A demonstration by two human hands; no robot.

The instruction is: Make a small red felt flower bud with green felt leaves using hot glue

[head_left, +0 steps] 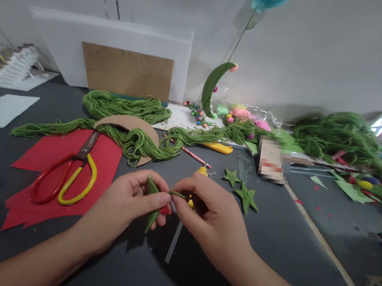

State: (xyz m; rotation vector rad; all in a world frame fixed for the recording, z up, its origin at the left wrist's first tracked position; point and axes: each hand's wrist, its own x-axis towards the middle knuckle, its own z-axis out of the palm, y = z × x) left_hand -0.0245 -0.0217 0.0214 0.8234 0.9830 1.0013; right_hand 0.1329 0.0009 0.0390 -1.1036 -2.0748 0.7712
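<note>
Between the thumb and fingers of my left hand point(130, 203) is a green yarn-wrapped star point(151, 220), partly hidden by those fingers. A bit of red point(167, 210) shows beside the star under the thumb. My right hand point(219, 212) pinches a short green yarn strand point(177, 194) that runs to the left thumb tip. Behind the right fingers are parts of a yellow tool point(203, 170), mostly covered. Below them a translucent stick point(174, 244) lies on the table. Two green stars point(246, 197) rest just right of my right hand.
Scissors point(86, 148) with red and yellow handles lie on red sheets point(107, 160) at left. Green yarn skeins point(125, 107), a cardboard piece point(150, 133), a pencil point(196, 157) and a yellow cutter point(220, 148) are behind. A green crescent point(214, 85) hangs at the back.
</note>
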